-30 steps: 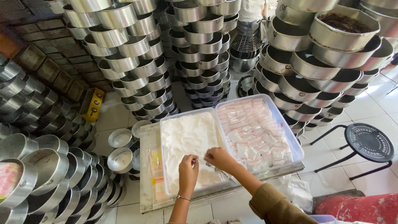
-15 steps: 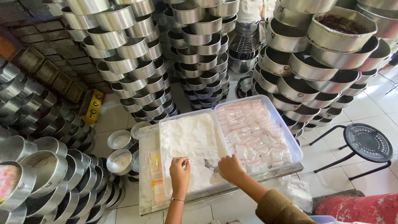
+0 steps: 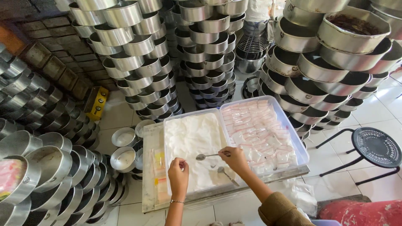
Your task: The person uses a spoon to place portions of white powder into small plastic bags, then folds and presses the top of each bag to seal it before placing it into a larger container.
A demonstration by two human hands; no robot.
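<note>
Right hand (image 3: 235,159) pinches a light, stiff metal spoon (image 3: 208,156) by its handle end over the white powder tray (image 3: 192,138), left hand (image 3: 179,173) fingers curled together, probably pinching something tiny.

spoon (image 3: 208,156): shiny metal
white powder (image 3: 192,142): soft, matt
cake tins (image 3: 125,46): dull silver metal
tray (image 3: 302,146): clear smooth plastic
stool (image 3: 375,146): black metal

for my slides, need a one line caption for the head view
Right hand holds a spoon over a tray of white powder, among stacked metal pans.
</note>
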